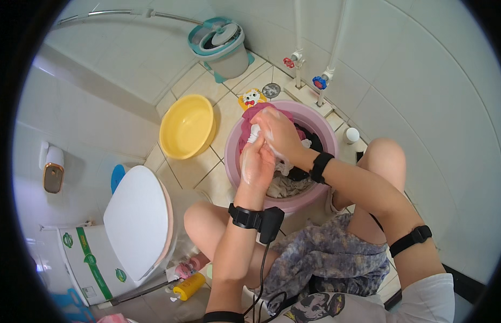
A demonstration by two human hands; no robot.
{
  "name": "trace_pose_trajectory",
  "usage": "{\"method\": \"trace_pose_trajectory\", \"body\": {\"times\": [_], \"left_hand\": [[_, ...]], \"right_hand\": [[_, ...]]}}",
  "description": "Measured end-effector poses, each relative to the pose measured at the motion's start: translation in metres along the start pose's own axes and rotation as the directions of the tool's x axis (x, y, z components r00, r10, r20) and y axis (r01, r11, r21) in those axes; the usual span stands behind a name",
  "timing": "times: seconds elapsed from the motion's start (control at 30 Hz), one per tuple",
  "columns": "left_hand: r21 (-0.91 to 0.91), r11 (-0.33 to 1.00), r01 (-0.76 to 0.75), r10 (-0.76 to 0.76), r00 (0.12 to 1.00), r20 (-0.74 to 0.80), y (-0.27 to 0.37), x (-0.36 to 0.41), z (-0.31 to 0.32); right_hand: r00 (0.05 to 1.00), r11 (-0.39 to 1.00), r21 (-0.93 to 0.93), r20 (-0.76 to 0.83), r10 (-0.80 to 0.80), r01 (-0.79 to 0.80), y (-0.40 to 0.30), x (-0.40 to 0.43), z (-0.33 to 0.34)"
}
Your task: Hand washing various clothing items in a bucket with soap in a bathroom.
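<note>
Over a pink plastic basin my two hands are pressed together on a small white cloth. My left hand supports it from below with soapy lather on the palm. Above it, my right hand curls over the cloth, also streaked with foam. Most of the white cloth is hidden between the fingers. A dark pink garment drapes at the far side inside the basin. Black fabric and a pale greyish garment lie wet in the basin.
A yellow basin stands left of the pink one. Behind are a mop bucket, a floor drain and pipes with a red valve and a blue valve. A white-lidded toilet and a yellow bottle are at left.
</note>
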State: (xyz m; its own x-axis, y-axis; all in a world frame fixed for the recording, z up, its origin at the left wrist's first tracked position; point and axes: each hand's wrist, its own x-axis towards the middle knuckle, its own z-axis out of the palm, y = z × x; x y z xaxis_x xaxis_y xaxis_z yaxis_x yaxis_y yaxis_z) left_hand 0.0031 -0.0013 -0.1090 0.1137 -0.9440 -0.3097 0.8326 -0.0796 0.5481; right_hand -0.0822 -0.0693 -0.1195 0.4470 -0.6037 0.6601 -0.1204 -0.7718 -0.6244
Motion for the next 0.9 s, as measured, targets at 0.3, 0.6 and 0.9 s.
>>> {"method": "trace_pose_trajectory", "body": {"times": [0.3,0.6,0.9], "left_hand": [[0.304,0.953,0.005,-0.040,0.993,0.108,0.013,-0.010,0.005],[0.315,0.946,-0.079,0.041,0.991,0.126,0.038,-0.011,0.002],[0.404,0.913,-0.063,0.045,0.997,0.055,0.019,-0.017,0.031]], "right_hand": [[0.655,0.412,0.642,0.192,0.731,-0.647,0.040,0.009,-0.022],[0.524,0.276,0.448,0.675,0.519,-0.850,-0.017,0.013,-0.067],[0.813,0.729,0.361,0.238,0.531,-0.582,-0.005,-0.007,-0.055]]}}
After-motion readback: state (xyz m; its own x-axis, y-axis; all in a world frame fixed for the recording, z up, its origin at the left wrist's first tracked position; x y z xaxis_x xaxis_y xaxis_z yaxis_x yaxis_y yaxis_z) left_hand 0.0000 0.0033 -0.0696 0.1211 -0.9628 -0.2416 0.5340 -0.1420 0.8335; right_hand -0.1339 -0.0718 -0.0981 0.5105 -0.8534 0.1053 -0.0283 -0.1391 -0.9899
